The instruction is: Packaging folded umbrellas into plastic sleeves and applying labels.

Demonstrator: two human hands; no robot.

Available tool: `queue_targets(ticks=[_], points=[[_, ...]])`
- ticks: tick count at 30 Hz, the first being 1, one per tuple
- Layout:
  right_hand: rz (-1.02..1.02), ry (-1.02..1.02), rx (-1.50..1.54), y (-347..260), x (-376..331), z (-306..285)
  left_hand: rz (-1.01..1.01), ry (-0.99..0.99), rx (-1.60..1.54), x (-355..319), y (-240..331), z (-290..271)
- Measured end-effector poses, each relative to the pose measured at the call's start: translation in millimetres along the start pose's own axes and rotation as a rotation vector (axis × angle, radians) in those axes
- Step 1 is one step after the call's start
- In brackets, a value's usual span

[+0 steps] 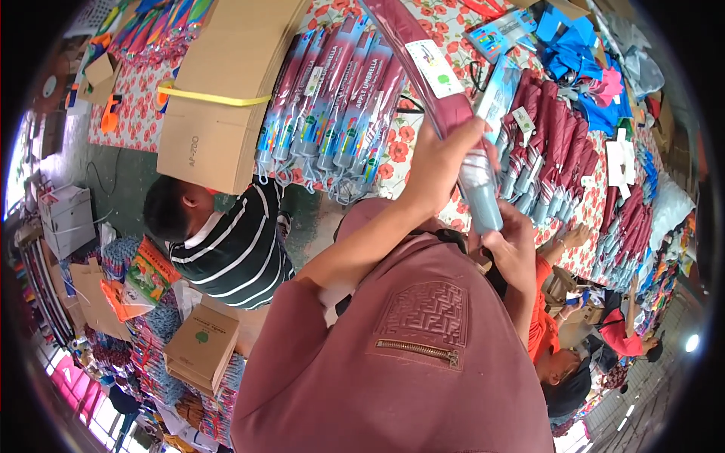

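Note:
My left hand [444,162] grips the middle of a dark red folded umbrella [423,57] in a clear plastic sleeve with a white tag. My right hand [513,245] holds the pale blue handle end [481,192] of the same umbrella, close to my chest. The umbrella slants up and to the left over a table with a red flowered cloth [396,147]. A row of packed red umbrellas with blue handles [332,98] lies on the table to the left of my left hand. More dark red umbrellas [551,143] lie to the right.
A bundle of flat cardboard with a yellow strap [219,90] lies on the table at the left. A person in a black and white striped shirt [230,245] bends over below it. Another person in orange [547,332] is at my right. Small brown boxes [200,343] stand at lower left.

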State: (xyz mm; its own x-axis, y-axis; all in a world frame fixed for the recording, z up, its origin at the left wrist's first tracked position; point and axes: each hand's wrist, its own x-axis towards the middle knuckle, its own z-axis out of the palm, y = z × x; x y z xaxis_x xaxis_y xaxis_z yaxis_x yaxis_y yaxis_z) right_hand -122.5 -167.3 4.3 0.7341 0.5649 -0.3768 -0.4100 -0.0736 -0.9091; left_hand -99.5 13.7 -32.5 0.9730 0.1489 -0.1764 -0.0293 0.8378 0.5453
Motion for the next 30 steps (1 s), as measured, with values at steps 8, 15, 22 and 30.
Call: queue_targets(ticks=[8,15,22,30], points=[[0.169,0.204,-0.289,16,22,11,-0.035,0.182,0.364,8,-19,-24],[0.116,0.064,-0.439,32,28,3,0.228,0.448,1.457,28,32,-71],[0.049,0.005,-0.834,50,22,-16,0.341,0.487,2.438,36,23,-196],[0.206,0.035,-0.826,44,14,-21,0.511,0.288,1.507,54,-51,-155]])
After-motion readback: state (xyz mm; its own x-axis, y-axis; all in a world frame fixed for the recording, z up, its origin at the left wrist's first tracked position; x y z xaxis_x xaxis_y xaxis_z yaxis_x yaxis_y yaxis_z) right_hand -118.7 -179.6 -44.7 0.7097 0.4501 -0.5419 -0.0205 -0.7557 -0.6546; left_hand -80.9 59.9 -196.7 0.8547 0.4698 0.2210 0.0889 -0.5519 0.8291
